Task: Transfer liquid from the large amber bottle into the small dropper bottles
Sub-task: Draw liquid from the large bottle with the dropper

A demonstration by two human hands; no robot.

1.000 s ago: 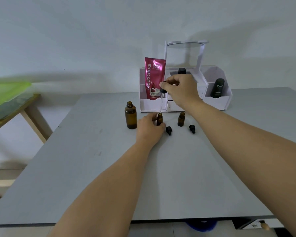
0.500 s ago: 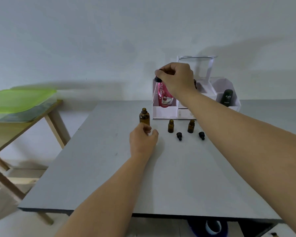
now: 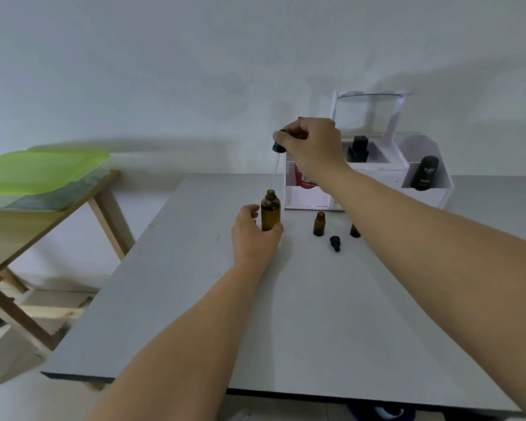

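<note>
The large amber bottle stands open on the grey table. My left hand grips its lower body from the near side. My right hand pinches the black bulb of a glass dropper, held upright with its tip just above the large bottle's mouth. One small amber dropper bottle stands uncapped to the right. A second small bottle is mostly hidden behind my right forearm. A black dropper cap lies on the table between them.
A white organiser stands at the table's back with a pink tube, a black bottle and a black item. A wooden side table with a green lid stands to the left.
My left hand left the small bottle and took hold of the large amber bottle. My right hand carried the dropper leftwards to above the large bottle's mouth. The view shifted left.
</note>
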